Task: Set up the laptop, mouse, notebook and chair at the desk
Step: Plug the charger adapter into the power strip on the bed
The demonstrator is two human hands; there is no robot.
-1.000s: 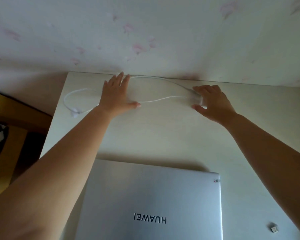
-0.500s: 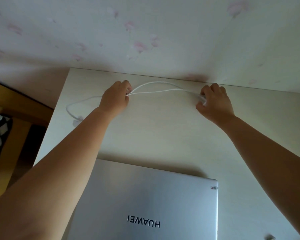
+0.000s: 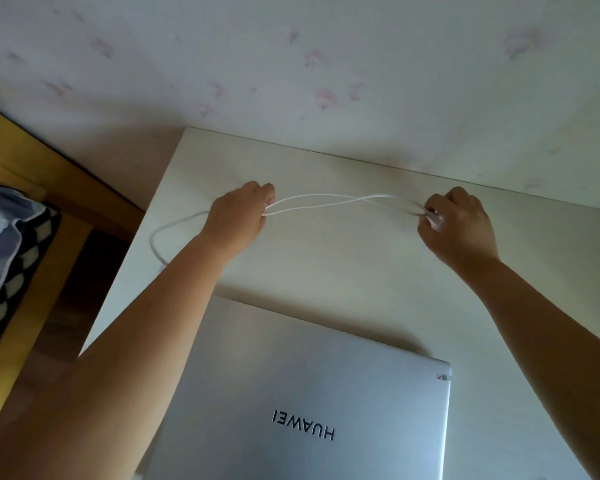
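Observation:
A silver laptop (image 3: 312,403) lies closed on the pale desk (image 3: 326,271), near the front edge. Beyond it, close to the wall, a white cable (image 3: 329,200) stretches in two strands between my hands. My left hand (image 3: 239,216) is shut on the cable's left part, with a loop trailing off towards the desk's left edge. My right hand (image 3: 458,223) is shut on the cable's right end, where a small white plug piece shows between the fingers. No mouse, notebook or chair is in view.
The desk's back edge meets a floral-papered wall (image 3: 326,71). Left of the desk stands a wooden bed frame (image 3: 32,161) with a chequered pillow (image 3: 4,265). A dark gap of floor runs between bed and desk.
Both hands closed on the cable and lifted its two strands off the desk, pulling them towards me. The view shifted, so the small object at the lower right is out of sight.

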